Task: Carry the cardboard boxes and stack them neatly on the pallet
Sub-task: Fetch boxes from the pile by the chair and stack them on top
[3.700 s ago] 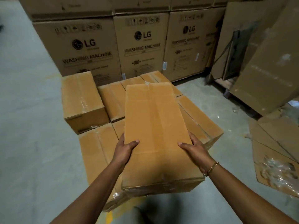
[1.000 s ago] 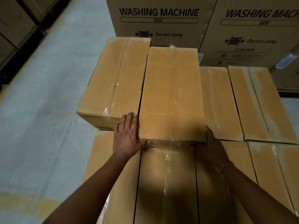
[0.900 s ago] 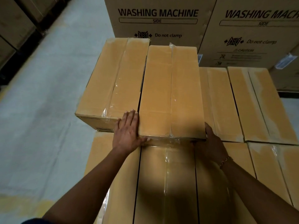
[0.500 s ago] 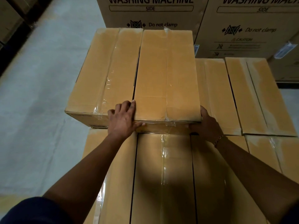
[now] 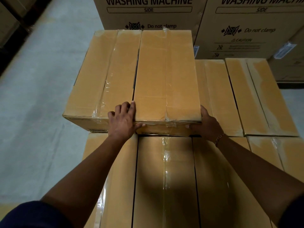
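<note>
Two tall cartons (image 5: pixel 148 17) behind the stack are printed "WASHING MACHINE", "SIDE" and "Do not clamp"; the right one also reads "CAUTION". The plain tan cardboard box (image 5: pixel 166 76), oblong with glossy clear tape down its seam, sits on the lower boxes (image 5: pixel 164 178), tight beside a matching neighbour box (image 5: pixel 105 74). The left hand (image 5: pixel 122 120) grips its near left corner and the right hand (image 5: pixel 207 125) grips its near right corner.

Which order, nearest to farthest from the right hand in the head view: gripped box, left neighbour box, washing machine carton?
1. gripped box: held by the right hand.
2. left neighbour box: across it, to the left.
3. washing machine carton: behind, at the back.
</note>
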A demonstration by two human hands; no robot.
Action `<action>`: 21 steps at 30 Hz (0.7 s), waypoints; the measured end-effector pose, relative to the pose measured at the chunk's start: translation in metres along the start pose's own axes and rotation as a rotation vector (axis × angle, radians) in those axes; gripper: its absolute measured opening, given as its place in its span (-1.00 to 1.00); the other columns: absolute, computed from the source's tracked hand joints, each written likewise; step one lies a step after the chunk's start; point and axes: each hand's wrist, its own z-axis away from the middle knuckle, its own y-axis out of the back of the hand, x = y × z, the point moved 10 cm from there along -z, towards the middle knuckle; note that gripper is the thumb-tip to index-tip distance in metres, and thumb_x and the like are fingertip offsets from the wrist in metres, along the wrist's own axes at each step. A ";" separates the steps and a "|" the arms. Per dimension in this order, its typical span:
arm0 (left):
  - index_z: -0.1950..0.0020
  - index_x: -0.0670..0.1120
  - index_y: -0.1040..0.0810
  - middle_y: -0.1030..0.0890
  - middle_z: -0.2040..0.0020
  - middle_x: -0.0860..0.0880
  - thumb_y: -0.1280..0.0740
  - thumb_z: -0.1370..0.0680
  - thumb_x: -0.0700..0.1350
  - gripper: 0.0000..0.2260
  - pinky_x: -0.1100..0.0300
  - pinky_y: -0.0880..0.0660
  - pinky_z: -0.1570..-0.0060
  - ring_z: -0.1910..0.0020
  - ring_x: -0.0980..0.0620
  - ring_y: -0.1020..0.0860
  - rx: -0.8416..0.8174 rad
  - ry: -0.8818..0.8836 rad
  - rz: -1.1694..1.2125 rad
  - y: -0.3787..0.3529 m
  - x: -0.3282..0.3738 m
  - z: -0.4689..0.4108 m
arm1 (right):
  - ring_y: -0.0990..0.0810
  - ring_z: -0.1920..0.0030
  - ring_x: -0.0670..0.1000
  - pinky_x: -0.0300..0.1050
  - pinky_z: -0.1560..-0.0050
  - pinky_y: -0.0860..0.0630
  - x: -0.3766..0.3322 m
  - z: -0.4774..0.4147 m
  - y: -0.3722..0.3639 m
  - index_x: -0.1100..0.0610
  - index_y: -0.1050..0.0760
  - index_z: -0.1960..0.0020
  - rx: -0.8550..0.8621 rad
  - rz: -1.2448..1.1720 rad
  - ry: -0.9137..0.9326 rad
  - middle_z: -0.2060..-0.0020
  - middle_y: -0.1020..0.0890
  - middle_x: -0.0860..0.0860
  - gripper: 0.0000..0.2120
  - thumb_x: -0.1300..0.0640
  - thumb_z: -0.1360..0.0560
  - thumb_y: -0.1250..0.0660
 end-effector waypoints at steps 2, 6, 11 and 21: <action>-0.66 -0.02 -0.06 -0.30 -0.47 -0.08 -0.23 -0.50 0.47 -0.10 -0.13 -0.36 -0.24 -0.38 -0.15 -0.32 -0.008 0.003 -0.015 0.000 0.000 -0.001 | -0.55 -0.27 0.23 0.13 -0.24 -0.55 0.000 -0.001 0.001 0.00 -0.09 -0.61 -0.005 0.012 -0.015 -0.30 -0.57 0.13 -0.02 -0.08 -0.38 -0.59; -0.66 -0.02 -0.06 -0.29 -0.46 -0.08 -0.21 -0.51 0.46 -0.11 -0.14 -0.37 -0.22 -0.37 -0.14 -0.32 -0.021 0.011 -0.040 -0.001 0.002 -0.004 | -0.57 -0.23 0.24 0.10 -0.21 -0.56 0.000 -0.006 0.003 -0.02 -0.09 -0.60 -0.005 0.032 -0.033 -0.27 -0.58 0.13 -0.03 -0.12 -0.38 -0.58; -0.67 -0.07 -0.03 -0.28 -0.49 -0.11 -0.26 -0.56 0.35 -0.15 -0.13 -0.39 -0.27 -0.41 -0.15 -0.31 -0.059 -0.012 -0.042 -0.001 0.006 0.001 | -0.58 -0.23 0.23 0.06 -0.21 -0.55 -0.002 -0.002 0.001 0.03 -0.08 -0.60 -0.030 0.030 -0.040 -0.28 -0.59 0.13 -0.04 -0.06 -0.40 -0.57; -0.69 -0.06 0.13 0.02 -0.70 -0.04 -0.16 -0.65 0.27 -0.21 -0.20 -0.11 -0.56 -0.66 -0.06 0.00 -0.265 -0.117 0.027 0.017 0.015 0.074 | -0.56 -0.31 0.18 0.00 -0.30 -0.48 -0.003 0.076 0.018 0.08 -0.09 -0.64 -0.133 0.030 -0.084 -0.50 -0.43 0.07 -0.05 -0.05 -0.44 -0.55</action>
